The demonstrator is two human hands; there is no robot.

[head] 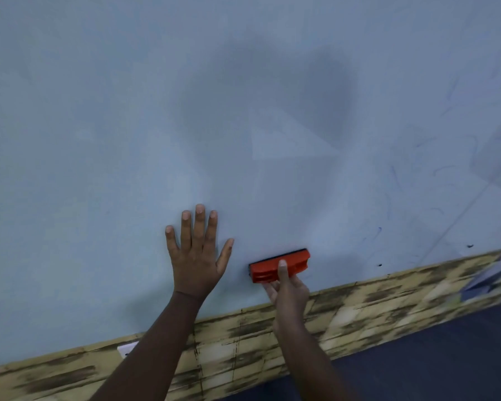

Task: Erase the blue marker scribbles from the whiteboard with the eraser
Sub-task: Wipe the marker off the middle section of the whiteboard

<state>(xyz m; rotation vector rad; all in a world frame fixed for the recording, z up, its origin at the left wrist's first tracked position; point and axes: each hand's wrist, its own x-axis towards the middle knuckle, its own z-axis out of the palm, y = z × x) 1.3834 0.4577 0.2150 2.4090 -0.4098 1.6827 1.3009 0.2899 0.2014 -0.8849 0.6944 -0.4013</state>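
The left hand (195,256) lay flat, fingers spread, on the whiteboard (99,140). The right hand (287,285) gripped the red eraser (278,266) against it, near faint blue scribbles (394,175).

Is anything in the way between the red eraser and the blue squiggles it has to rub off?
Nothing visible. The eraser, held by the right hand, has bare whiteboard up to the blue scribbles on its right.

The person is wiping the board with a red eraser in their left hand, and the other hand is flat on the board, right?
Nearly. The red eraser is in the right hand, not the left. The left hand is the one lying flat on the whiteboard, fingers spread. The head view shows this.
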